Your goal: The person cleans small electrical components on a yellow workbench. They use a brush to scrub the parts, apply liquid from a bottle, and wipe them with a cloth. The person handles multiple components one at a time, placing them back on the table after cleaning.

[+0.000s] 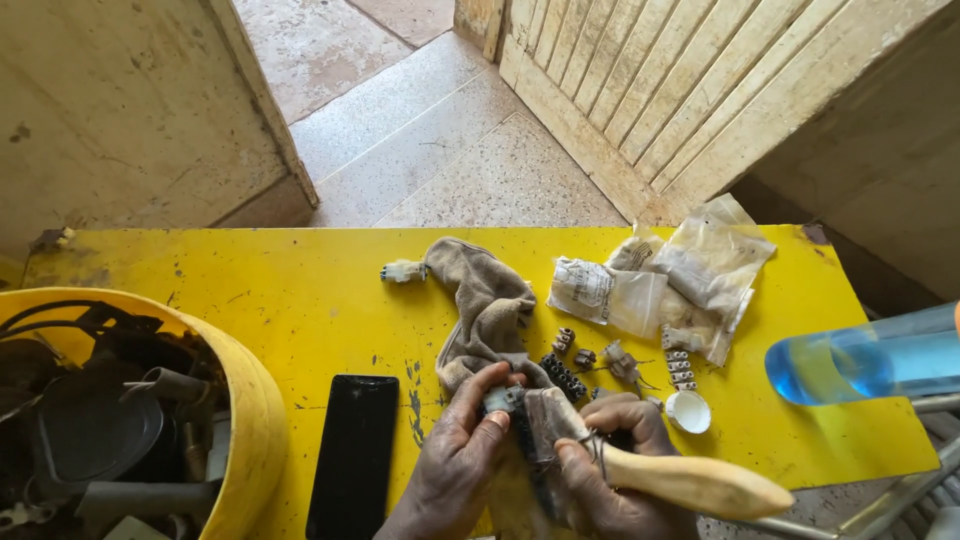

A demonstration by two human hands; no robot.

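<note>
My left hand (462, 455) pinches a small pale connector piece (500, 398) against a grey-brown cloth (487, 305) that trails up across the yellow table (300, 300). My right hand (608, 470) grips the same cloth together with a tool that has a pale wooden handle (695, 483) pointing right. Black terminal strips (563, 376) lie just above my fingers. A white cap (688, 411) rests to the right of my right hand.
A black phone (354, 455) lies left of my hands. A yellow bucket (245, 400) of cables and parts stands at the left. Clear plastic bags (680, 270) of small parts, loose connectors (403, 270) and a blue-liquid bottle (860, 360) sit to the right.
</note>
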